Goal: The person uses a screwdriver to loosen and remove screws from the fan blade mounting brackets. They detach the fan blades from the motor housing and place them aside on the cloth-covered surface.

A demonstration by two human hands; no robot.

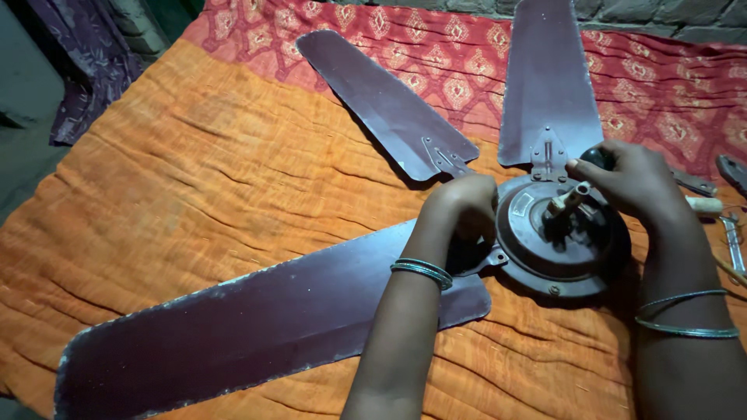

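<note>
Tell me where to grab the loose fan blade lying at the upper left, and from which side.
Grip the loose fan blade at its narrow bracket end, coming from the near side. That end points toward the left hand and motor hub, and lies free on the orange quilt.

A home interior serves as a makeshift repair spot: a bed spread with a quilted orange cover [194, 194] and red patterned cloth [661, 85] sits against a rough brick wall [661, 12], with purple fabric [85, 62] hanging at the side.

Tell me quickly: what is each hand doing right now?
Left hand: curled closed at the near blade's bracket; what it grips is hidden.
Right hand: closed on a dark knob-like handle over the fan motor.
</note>
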